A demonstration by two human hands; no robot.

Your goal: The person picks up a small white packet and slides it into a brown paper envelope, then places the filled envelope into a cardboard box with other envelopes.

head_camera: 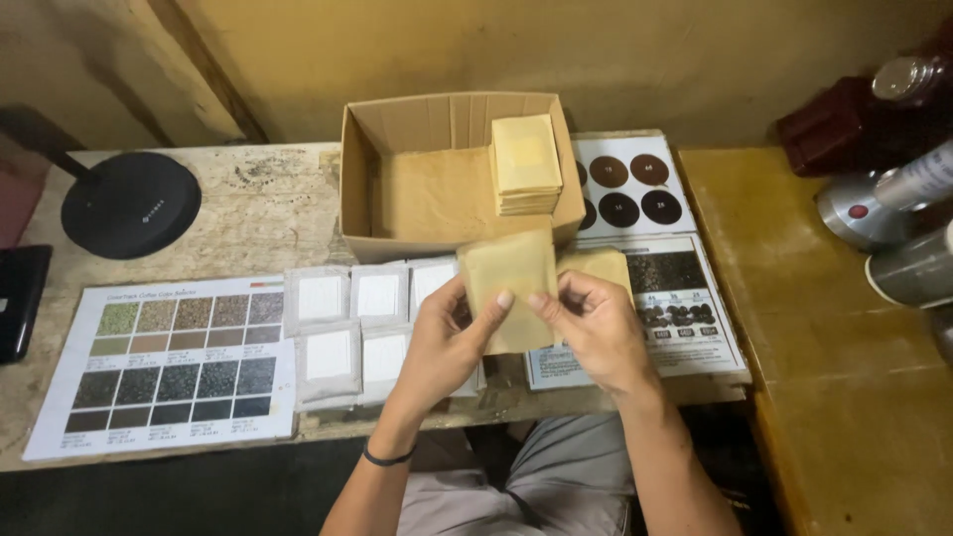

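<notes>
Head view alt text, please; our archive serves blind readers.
Both hands, left hand and right hand, hold a tan paper pouch above white sachets on a worn table. Behind, a cardboard box holds a stack of tan pouches.

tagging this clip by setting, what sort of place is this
Probably a small coffee packing bench. Both hands, left hand and right hand, hold a tan paper pouch above white sachets, beside a cardboard box of stacked pouches and a bean colour chart.

A black round lamp base [130, 203] sits far left on the worn table [268, 213], with a laminated colour chart [164, 367] lying near it. Metal cylinders [893, 213] stand far right above the yellow wooden counter [854, 377].
</notes>
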